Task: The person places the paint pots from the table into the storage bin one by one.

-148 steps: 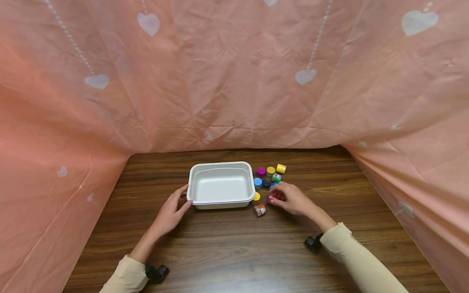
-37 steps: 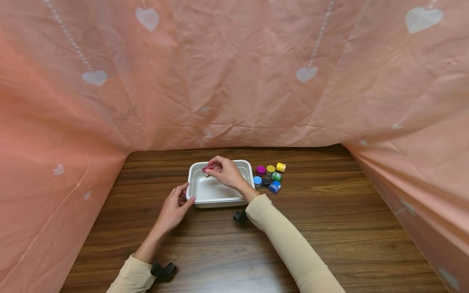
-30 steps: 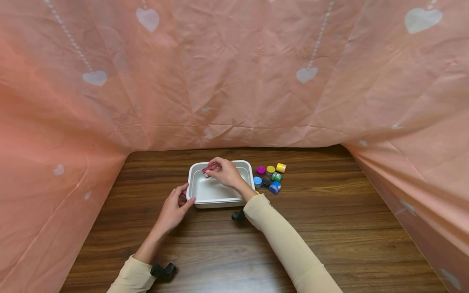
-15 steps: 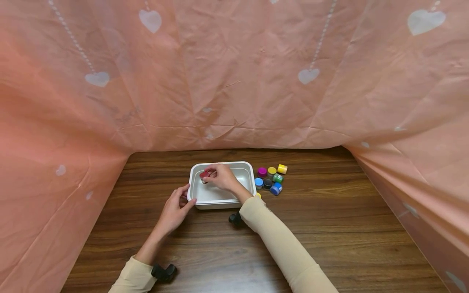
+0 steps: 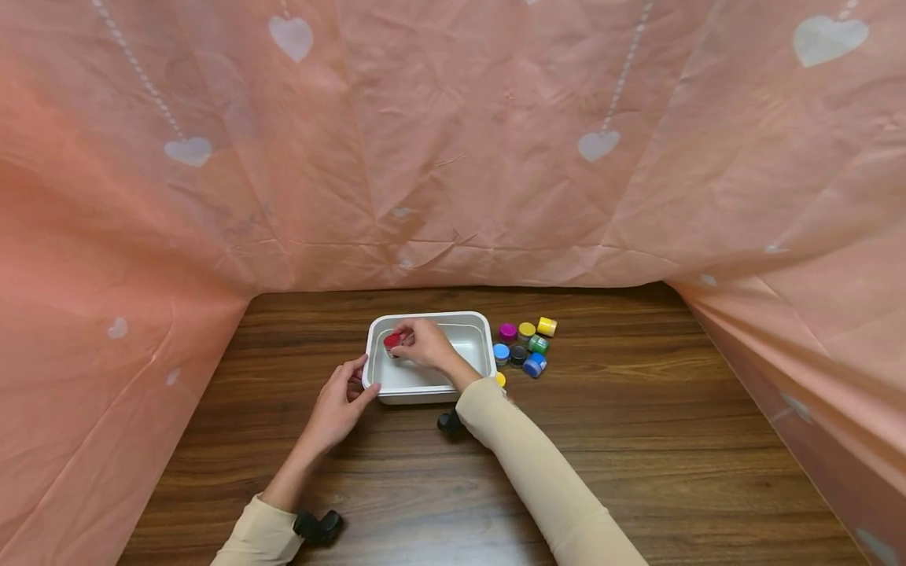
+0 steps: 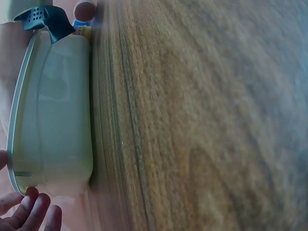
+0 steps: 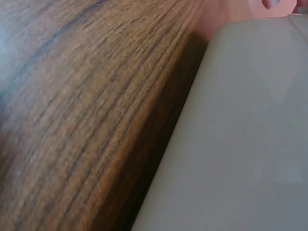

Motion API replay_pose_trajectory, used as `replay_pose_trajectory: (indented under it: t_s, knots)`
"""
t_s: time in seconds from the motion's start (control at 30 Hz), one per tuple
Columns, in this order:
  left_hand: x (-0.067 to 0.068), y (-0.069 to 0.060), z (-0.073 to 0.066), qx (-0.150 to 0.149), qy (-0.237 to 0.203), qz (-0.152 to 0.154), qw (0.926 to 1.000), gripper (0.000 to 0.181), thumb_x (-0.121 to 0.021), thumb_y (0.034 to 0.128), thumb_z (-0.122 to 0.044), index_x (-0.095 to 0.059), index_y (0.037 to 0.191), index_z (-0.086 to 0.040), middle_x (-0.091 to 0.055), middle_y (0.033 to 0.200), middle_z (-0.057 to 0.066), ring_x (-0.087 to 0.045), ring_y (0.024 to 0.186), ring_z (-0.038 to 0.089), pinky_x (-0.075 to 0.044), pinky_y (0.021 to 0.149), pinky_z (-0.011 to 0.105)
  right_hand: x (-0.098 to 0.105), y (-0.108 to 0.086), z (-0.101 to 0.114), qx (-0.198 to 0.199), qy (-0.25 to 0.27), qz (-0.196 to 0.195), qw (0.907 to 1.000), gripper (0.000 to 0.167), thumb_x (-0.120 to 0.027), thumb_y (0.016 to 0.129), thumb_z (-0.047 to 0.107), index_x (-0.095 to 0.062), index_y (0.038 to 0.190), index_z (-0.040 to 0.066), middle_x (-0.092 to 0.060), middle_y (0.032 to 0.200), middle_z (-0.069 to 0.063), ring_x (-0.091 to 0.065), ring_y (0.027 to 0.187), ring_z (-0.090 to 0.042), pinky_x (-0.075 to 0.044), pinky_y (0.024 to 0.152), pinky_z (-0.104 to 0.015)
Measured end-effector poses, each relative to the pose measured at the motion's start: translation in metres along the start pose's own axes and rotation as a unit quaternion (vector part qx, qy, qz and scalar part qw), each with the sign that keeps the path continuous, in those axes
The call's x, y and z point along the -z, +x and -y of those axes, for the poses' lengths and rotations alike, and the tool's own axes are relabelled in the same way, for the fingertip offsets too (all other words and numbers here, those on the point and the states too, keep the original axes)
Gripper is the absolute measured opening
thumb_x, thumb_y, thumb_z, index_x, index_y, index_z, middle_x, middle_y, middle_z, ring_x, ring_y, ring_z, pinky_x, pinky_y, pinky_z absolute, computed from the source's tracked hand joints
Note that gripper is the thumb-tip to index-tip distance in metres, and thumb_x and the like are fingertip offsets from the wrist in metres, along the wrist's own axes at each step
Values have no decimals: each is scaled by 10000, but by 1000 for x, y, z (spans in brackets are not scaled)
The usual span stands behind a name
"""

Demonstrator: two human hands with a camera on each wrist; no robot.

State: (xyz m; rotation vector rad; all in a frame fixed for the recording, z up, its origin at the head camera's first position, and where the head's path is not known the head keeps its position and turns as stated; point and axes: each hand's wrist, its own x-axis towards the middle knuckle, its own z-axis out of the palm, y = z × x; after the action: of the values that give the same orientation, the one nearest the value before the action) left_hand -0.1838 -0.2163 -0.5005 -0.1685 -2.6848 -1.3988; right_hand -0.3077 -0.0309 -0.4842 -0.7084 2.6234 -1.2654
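Note:
In the head view, my right hand (image 5: 427, 344) pinches a small red-lidded paint jar (image 5: 392, 341) inside the white plastic tray (image 5: 425, 382), near its back left corner. The jar stands roughly upright, lid up; its base is partly hidden by fingers. My left hand (image 5: 336, 405) grips the tray's front left corner, thumb at the front and fingers at the left side. The left wrist view shows those fingertips (image 6: 36, 211) curled at the rim. The tray's outer wall (image 7: 231, 134) fills much of the right wrist view.
Right of the tray are several paint jars: purple (image 5: 507, 332), dark yellow (image 5: 527, 331), yellow lying down (image 5: 547, 326), green (image 5: 538, 344), light blue (image 5: 501, 354), black (image 5: 518, 356), blue (image 5: 535, 364) and another yellow (image 5: 500, 379). A brown round end (image 6: 84, 10) shows beyond the tray.
My right hand has carried the red-lidded jar from the pile leftward into the tray, lowering it and turning its lid upward. My left hand stays at the tray's corner.

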Motion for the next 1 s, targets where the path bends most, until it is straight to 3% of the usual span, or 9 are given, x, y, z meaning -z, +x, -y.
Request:
replay_pose_trajectory:
  t_s: [0.47, 1.0]
  knots:
    - [1, 0, 0, 63, -23, 30, 10000, 596, -721, 992, -191, -487, 1499, 16, -593, 1175, 175, -608, 1094, 277, -582, 874, 308, -4, 3, -2, 56, -426, -103, 9990, 329, -876, 836, 128, -748, 1113, 6, -762, 988, -99, -722, 864, -178, -567, 784, -239]
    - [2, -1, -3, 39, -14, 48, 10000, 590, -729, 984, -163, -493, 1494, 17, -595, 1173, 176, -608, 1099, 285, -587, 881, 327, -10, 4, -5, -52, -951, -132, 9954, 321, -900, 815, 175, -756, 1072, 46, -768, 979, -61, -690, 924, -184, -537, 872, -292]
